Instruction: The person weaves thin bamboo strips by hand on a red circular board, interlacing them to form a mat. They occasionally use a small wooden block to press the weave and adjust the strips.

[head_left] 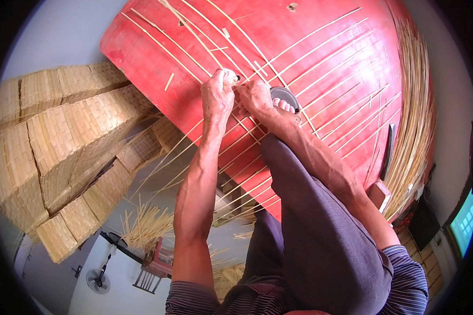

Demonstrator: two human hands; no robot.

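Note:
Thin pale bamboo strips (165, 46) lie in crossing rows over a red board (331, 73). My left hand (218, 97) is closed near the middle of the board, pinching a strip that runs up to the far edge. Close beside it, my right hand (255, 97) has its fingers curled together over the crossing strips; its fingertips are hidden, so what they grip cannot be made out. A small dark spot shows between the two hands. My foot in a dark sandal (285, 95) presses on the board and strips just right of my right hand.
A long bundle of thin strips (412, 115) lies along the right edge, beside a dark blade (389, 149) with a wooden handle (378, 194). Woven baskets (79, 131) are stacked at the left. Below are loose strips (147, 223), a red stool (157, 260) and a fan (98, 281).

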